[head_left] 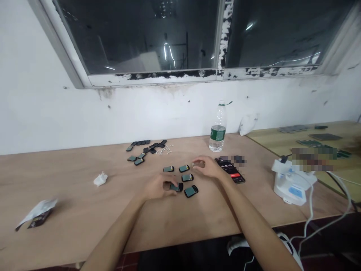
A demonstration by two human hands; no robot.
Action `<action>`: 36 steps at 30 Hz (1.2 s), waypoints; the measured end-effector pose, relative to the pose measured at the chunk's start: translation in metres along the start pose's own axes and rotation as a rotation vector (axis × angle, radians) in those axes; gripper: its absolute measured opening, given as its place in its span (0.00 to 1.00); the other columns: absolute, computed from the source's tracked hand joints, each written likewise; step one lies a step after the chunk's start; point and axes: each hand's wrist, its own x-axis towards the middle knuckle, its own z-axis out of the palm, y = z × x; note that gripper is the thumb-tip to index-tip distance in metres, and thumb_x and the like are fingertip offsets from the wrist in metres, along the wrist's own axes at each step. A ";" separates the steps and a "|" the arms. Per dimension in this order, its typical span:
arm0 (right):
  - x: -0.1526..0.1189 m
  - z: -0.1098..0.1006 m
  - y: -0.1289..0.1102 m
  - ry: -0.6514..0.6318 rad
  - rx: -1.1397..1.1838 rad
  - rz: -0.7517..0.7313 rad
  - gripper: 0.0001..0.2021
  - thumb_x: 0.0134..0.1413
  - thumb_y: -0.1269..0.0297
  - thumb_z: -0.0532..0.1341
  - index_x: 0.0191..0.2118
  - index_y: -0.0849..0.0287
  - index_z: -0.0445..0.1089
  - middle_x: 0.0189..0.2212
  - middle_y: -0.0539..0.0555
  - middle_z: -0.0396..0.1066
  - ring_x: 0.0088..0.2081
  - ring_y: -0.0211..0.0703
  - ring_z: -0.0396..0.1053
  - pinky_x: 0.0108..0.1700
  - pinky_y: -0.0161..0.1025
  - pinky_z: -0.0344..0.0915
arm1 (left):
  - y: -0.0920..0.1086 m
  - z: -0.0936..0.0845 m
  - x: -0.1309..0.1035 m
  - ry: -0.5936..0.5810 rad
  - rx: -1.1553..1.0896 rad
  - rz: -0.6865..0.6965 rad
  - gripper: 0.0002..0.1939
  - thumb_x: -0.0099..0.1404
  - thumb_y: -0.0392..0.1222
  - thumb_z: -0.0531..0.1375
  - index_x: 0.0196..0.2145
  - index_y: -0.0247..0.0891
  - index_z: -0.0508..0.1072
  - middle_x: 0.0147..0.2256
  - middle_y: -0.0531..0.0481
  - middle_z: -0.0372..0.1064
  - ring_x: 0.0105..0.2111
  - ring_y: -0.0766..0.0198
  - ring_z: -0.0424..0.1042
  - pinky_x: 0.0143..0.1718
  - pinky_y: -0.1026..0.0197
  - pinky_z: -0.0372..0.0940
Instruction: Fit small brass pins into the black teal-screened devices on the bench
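Several small black devices with teal screens lie in a loose group on the wooden table (70,210). My left hand (156,187) rests on the table with its fingertips on one of them, a black device (177,186). My right hand (207,166) hovers just right of the group and pinches a tiny pale part (194,164) between thumb and forefinger. Other devices lie close by: one (191,191) in front, one (187,177) in the middle, and two (184,168) (168,169) further back.
A pile of more black parts (145,147) and small white pieces (164,150) lies further back. A water bottle (218,128), a phone showing a timer (231,170), a white machine with cables (291,182), crumpled paper (100,179) and a wrapper (36,213) also sit around.
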 end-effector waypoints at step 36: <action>-0.004 0.058 -0.043 -0.118 0.477 -0.017 0.19 0.49 0.55 0.73 0.46 0.58 0.77 0.43 0.57 0.78 0.42 0.46 0.76 0.45 0.42 0.72 | -0.024 0.006 0.004 0.372 0.214 0.125 0.08 0.64 0.43 0.67 0.40 0.39 0.83 0.42 0.43 0.79 0.40 0.58 0.79 0.46 0.58 0.75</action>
